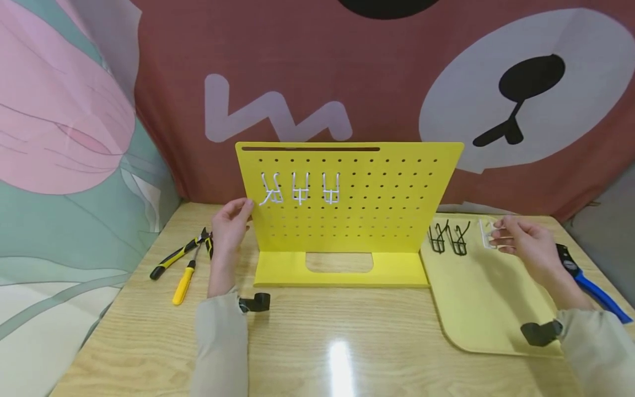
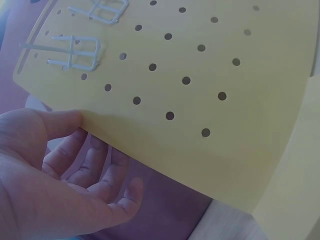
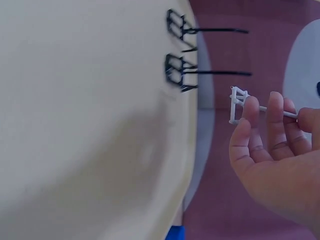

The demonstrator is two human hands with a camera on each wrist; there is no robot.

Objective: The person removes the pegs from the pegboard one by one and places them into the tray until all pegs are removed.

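Note:
A yellow pegboard stands upright on its base, with three white hooks in its upper left part. My left hand pinches the board's left edge; in the left wrist view the thumb of that hand lies on the front face and the fingers are behind. Over the tray's back part, my right hand holds a white hook. The right wrist view shows this white hook between the thumb and fingers of the hand. Two black hooks are beside it on the tray.
A pale yellow tray lies right of the board. Blue-handled pliers are at its right side. Left of the board lie black-and-yellow pliers and a yellow-handled screwdriver. A printed cloth hangs behind the table.

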